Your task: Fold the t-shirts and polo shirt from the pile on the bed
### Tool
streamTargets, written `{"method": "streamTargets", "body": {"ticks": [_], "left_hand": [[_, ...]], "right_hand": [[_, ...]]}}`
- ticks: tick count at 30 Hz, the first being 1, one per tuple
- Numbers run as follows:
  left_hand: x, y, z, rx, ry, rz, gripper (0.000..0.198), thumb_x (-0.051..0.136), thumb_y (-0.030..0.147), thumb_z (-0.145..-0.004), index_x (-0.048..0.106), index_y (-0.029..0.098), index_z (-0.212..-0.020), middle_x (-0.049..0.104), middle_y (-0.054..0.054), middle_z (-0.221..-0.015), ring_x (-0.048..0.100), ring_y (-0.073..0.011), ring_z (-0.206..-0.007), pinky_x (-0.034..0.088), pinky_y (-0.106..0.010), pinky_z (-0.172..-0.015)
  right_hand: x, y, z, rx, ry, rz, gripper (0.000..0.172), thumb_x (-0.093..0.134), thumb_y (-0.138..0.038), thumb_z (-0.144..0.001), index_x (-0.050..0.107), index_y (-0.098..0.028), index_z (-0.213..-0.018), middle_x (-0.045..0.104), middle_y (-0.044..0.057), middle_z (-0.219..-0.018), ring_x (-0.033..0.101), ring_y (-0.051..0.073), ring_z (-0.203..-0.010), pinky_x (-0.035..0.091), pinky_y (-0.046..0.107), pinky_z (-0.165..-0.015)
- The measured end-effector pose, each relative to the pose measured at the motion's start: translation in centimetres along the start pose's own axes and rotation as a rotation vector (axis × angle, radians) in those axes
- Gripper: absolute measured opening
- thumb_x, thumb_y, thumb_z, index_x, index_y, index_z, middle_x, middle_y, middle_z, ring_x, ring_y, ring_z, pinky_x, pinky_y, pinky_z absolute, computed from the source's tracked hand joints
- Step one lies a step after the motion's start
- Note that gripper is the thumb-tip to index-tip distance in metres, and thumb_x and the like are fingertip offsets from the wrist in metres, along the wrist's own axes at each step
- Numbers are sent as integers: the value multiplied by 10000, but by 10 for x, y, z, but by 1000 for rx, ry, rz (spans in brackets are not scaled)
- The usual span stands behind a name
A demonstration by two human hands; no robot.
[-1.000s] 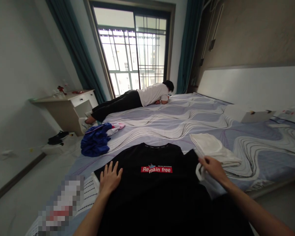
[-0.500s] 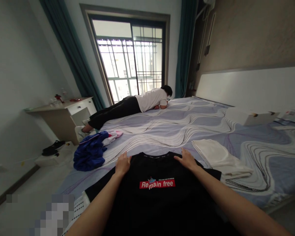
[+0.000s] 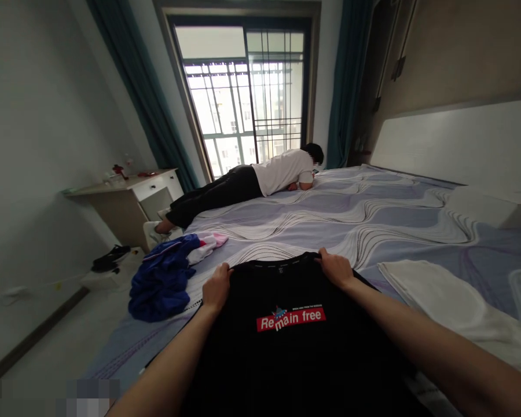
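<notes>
A black T-shirt (image 3: pixel 260 365) with a red "Remain free" print is stretched out in front of me, its neckline at the far end. My left hand (image 3: pixel 217 285) pinches the left shoulder beside the collar. At the opposite shoulder, my right hand (image 3: pixel 335 267) is closed on the cloth. The collar stands slightly off the bed, pulled taut between both hands. To the right lies a folded white garment (image 3: pixel 455 295), and a crumpled blue garment (image 3: pixel 162 281) sits to the left. The shirt's lower end runs out of view.
The bed (image 3: pixel 321 217) has a wavy-patterned sheet. Across its far side lies a person (image 3: pixel 282 171) in a white top and black trousers. A white box (image 3: pixel 486 205) stands near the headboard (image 3: pixel 455 139). A small desk (image 3: pixel 134 185) is at the left wall, shoes (image 3: pixel 110 260) on the floor below.
Both hands have gone from resting on the shirt's shoulders to gripping them. The collar has risen off the bed. My view has shifted, so the white garment appears closer at the right.
</notes>
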State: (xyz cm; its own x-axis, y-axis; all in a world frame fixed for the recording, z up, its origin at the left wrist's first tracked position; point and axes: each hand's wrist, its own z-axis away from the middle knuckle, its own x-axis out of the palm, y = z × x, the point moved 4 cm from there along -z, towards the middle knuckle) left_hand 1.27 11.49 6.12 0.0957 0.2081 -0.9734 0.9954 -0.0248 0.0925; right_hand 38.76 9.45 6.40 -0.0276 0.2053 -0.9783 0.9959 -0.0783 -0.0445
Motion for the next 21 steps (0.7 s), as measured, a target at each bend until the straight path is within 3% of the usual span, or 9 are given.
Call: {"method": "streamTargets", "body": {"ticks": [3, 7, 13, 17, 21], "left_hand": [[8, -4, -33, 21, -54, -33, 351, 241, 436, -1017, 498, 241, -1154, 684, -107, -1097, 678, -243, -883, 438, -325, -701], [35, -6, -76, 23, -112, -31, 362, 236, 444, -1014, 488, 240, -1175, 710, -101, -996, 686, -264, -864, 448, -350, -725], [62, -13, -130, 44, -146, -36, 469, 193, 517, -998, 445, 226, -1265, 693, -134, -1077, 664, -284, -977, 449, -384, -816], [59, 3, -142, 16, -124, -107, 448, 292, 434, -995, 481, 153, -1288, 673, -192, -1125, 618, -332, -1080, 418, -493, -932], [54, 45, -119, 38, -17, -113, 512, 227, 143, -962, 379, 97, -1449, 430, -264, -1476, 331, -365, -1409, 198, -628, -1101]], "right_hand": [[8, -6, -34, -35, 13, 39, 334, 350, -430, -1025, 497, -184, -1196, 726, 148, -931, 708, 290, -905, 469, 332, -742], [41, -4, -70, 2, -41, 43, 371, 355, -442, -1023, 506, -164, -1216, 725, 160, -953, 703, 284, -912, 468, 344, -770], [81, 12, -115, 89, -78, -2, 463, 340, -509, -1019, 496, -156, -1275, 705, 156, -1004, 667, 274, -948, 440, 358, -817], [80, 7, -127, 31, -29, 5, 410, 354, -430, -1024, 533, -125, -1230, 673, 180, -1076, 606, 293, -1034, 408, 408, -899], [66, -19, -110, -26, 120, 68, 387, 293, -184, -995, 532, -76, -1280, 586, 255, -1250, 505, 352, -1172, 302, 534, -1028]]}}
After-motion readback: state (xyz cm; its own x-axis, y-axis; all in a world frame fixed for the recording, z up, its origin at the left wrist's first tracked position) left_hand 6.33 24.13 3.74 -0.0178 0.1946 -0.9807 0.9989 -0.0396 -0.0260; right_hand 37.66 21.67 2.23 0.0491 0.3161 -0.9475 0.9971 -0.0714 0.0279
